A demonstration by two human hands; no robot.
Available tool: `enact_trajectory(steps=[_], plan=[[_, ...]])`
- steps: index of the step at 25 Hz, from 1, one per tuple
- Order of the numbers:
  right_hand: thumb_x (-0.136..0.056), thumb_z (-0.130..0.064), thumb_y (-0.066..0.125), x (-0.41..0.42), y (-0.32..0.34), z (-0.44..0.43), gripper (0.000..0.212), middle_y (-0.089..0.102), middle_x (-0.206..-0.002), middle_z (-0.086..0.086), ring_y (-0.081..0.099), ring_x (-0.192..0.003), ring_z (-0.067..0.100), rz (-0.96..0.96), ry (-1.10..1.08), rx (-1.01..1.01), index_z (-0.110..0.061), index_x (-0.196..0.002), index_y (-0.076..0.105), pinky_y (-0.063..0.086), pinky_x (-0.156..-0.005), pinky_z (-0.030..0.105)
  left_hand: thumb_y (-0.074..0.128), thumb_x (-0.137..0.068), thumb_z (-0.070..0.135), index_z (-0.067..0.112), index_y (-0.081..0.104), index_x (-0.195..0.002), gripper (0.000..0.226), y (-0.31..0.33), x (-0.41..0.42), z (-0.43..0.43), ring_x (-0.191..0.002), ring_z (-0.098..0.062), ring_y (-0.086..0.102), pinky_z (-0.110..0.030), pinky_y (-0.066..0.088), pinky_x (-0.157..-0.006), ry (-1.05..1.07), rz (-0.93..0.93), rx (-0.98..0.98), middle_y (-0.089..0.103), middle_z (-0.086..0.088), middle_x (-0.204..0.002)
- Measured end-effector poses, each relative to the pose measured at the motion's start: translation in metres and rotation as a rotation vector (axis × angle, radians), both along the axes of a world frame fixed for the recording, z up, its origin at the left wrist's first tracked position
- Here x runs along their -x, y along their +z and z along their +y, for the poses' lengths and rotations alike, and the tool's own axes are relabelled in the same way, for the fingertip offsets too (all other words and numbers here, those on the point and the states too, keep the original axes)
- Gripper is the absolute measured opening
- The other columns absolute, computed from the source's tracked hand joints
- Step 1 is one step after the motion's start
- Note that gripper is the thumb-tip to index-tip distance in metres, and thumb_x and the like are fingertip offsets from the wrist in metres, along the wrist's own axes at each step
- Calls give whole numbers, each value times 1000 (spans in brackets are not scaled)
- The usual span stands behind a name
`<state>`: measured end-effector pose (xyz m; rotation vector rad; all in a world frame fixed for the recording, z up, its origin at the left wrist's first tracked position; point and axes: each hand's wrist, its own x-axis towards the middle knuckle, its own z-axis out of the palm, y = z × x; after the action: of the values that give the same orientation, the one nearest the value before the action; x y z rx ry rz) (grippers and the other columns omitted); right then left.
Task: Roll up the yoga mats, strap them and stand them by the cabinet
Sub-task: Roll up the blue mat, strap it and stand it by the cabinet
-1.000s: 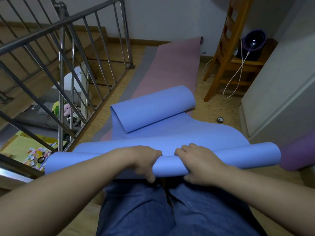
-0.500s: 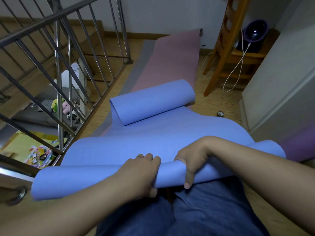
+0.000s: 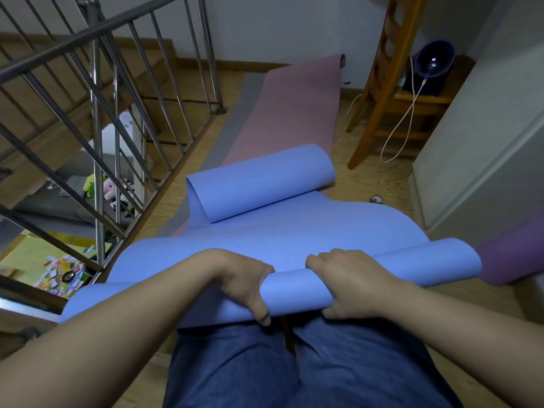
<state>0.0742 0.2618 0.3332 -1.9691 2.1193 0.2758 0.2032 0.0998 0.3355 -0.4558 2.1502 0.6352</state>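
A blue yoga mat [image 3: 294, 231] lies on the floor in front of my knees, its near end rolled into a tube across my lap and its far end curled back on itself. My left hand [image 3: 250, 284] grips the tube just left of centre, thumb underneath. My right hand [image 3: 350, 284] grips it just right of centre, fingers curled over the top. Beyond lies a pink mat [image 3: 294, 110] flat on a grey mat [image 3: 235, 119]. A rolled purple mat [image 3: 512, 254] lies at the right, against the white cabinet [image 3: 485, 142].
A metal stair railing [image 3: 117, 113] runs along the left, with an open drop to the floor below. A wooden chair [image 3: 391, 83] with a white cable and a dark round fan [image 3: 432, 60] stands at the back right. A small round object [image 3: 376, 198] lies on the wooden floor.
Both hands have shifted their hold and turned the tube on, so the roll is a little thicker. My right hand, reaching forward half a second ago, is back on top of the tube.
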Motion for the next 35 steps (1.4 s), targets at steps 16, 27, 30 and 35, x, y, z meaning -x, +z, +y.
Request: enact_trajectory(steps=[16, 27, 30, 35], plan=[[-67, -46, 79, 14, 45, -45, 50, 65, -104, -6, 63, -95, 17, -356, -65, -525, -24, -108, 61, 52, -87, 32, 74, -68, 42, 29, 38, -116, 61, 42, -25, 21, -81, -24, 53, -32, 41, -65, -83, 211, 340, 56, 1, -95], [-73, -41, 67, -20, 1, 8, 54, 55, -110, 1, 53, -99, 25, -64, -80, 46, -21, -117, 43, 34, -70, 31, 82, -70, 38, 24, 41, -129, 73, 7, 8, 6, -114, -24, 54, -37, 44, -99, -107, -114, 42, 54, -1, -126], [-67, -44, 73, -5, 6, -10, 58, 62, -107, 1, 58, -93, 24, -146, -98, -89, -23, -115, 47, 37, -67, 29, 74, -74, 36, 19, 36, -131, 71, 9, -8, 35, -114, -30, 48, -36, 38, -79, -159, 149, 484, 43, -6, -124], [-66, -44, 79, 0, 14, -33, 62, 60, -110, -1, 51, -87, 18, -223, -145, -274, -24, -115, 47, 42, -70, 30, 75, -62, 26, 15, 43, -127, 72, -9, -31, 61, -94, -29, 55, -38, 39, -76, -126, 427, 773, 53, -9, -106]])
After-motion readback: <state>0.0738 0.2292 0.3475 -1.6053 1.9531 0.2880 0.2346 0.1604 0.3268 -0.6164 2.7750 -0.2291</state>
